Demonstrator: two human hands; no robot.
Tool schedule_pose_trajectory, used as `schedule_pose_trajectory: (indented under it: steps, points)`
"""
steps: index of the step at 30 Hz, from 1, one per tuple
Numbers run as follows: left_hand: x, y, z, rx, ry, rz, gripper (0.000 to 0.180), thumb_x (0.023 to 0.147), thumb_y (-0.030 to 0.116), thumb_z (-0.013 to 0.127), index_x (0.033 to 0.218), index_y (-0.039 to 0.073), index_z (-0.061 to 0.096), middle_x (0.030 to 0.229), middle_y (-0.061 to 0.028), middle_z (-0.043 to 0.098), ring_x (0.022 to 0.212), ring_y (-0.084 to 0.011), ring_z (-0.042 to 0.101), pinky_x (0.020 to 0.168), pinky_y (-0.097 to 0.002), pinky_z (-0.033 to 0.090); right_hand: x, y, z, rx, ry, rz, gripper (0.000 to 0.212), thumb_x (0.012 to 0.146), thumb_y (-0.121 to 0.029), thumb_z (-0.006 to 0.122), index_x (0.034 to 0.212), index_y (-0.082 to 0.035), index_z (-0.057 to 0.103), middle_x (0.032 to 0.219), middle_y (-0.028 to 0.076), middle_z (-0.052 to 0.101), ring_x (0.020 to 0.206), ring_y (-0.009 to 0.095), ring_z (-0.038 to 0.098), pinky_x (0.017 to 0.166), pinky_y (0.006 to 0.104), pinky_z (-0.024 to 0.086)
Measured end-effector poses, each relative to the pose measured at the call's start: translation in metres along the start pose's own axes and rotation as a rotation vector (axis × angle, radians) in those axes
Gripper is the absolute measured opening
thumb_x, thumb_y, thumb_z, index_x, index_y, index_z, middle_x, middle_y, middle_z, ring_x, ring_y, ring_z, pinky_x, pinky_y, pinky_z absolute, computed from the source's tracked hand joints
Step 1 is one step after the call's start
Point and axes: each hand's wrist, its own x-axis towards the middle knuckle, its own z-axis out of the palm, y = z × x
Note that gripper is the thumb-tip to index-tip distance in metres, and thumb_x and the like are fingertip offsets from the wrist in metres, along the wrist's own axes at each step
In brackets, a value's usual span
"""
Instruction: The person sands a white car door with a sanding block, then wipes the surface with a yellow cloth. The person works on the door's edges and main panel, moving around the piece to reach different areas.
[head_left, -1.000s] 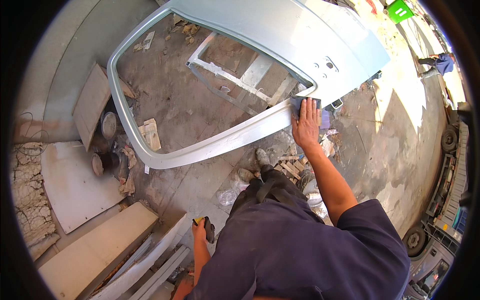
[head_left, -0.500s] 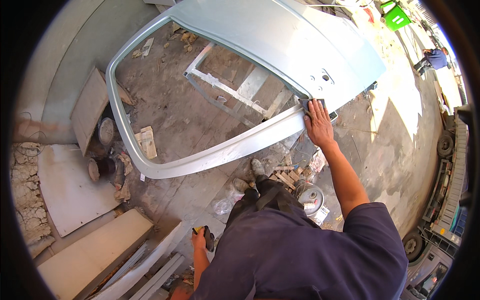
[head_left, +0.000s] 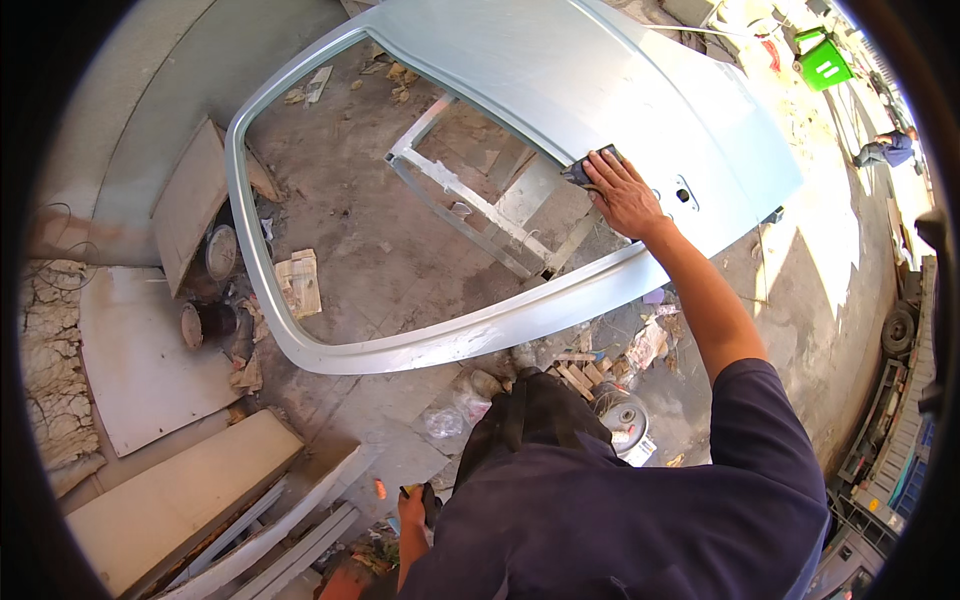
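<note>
A pale blue-green car door (head_left: 640, 70) lies flat on a metal stand (head_left: 470, 215), and bare ground shows through its window opening. My right hand (head_left: 628, 195) rests palm-down on the door panel at the edge of that opening, pressing a small dark sanding pad (head_left: 588, 168) under its fingers. Close to my body at the lower edge, my left hand (head_left: 410, 512) hangs low. It is closed around a small dark object (head_left: 428, 500) with a bit of yellow on it.
Two round tins (head_left: 205, 325) and a board (head_left: 185, 205) sit left of the door. White panels (head_left: 170, 505) lie at the lower left. Wood scraps (head_left: 575, 378) and a can (head_left: 622, 420) lie by my feet. Another person (head_left: 888, 148) bends over near a green container (head_left: 825, 62).
My right hand has moved with the pad from the door's lower frame edge up onto the panel beside the window opening. The view has tilted slightly. My left hand stays low.
</note>
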Motion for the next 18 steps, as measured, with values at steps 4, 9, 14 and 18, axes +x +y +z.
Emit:
schedule_pose_trajectory:
  steps: [4,9,14,18]
  points:
    - [-0.044,0.062,0.007,-0.004,-0.059,0.019,0.050,0.099,0.028,0.080,0.140,0.005,0.066,0.113,-0.0112,0.076,0.086,-0.0268,0.077,0.072,-0.0454,0.063,0.045,-0.008,-0.013,0.000,-0.035,-0.022,0.064,0.124,-0.047,0.038,0.184,-0.024,0.034,0.193,-0.003,0.025,0.178,0.025,0.020,0.148,0.0465,0.013]
    - [-0.028,0.050,0.002,-0.195,-0.022,-0.043,0.046,0.101,0.030,0.078,0.138,0.007,0.064,0.106,-0.0102,0.076,0.081,-0.0277,0.078,0.068,-0.0462,0.064,-0.032,0.015,-0.014,0.079,-0.106,-0.077,0.061,0.123,-0.040,0.042,0.182,-0.026,0.038,0.193,-0.001,0.025,0.179,0.026,0.017,0.147,0.0494,0.011]
    - [-0.031,0.036,0.027,-0.251,-0.047,-0.059,0.042,0.101,0.027,0.077,0.136,0.007,0.064,0.101,-0.0113,0.076,0.071,-0.0273,0.076,0.062,-0.0448,0.064,-0.082,0.026,-0.014,0.109,-0.108,-0.019,0.064,0.120,-0.037,0.050,0.182,-0.026,0.040,0.192,-0.003,0.028,0.179,0.027,0.017,0.147,0.0519,0.011]
    - [-0.036,0.018,0.042,-0.274,-0.091,-0.092,0.043,0.101,0.024,0.077,0.138,0.007,0.065,0.104,-0.0107,0.076,0.075,-0.0266,0.077,0.065,-0.0449,0.065,0.001,0.006,-0.005,0.069,-0.032,-0.094,0.063,0.120,-0.039,0.050,0.180,-0.022,0.044,0.191,-0.002,0.030,0.178,0.030,0.019,0.146,0.0546,0.014]
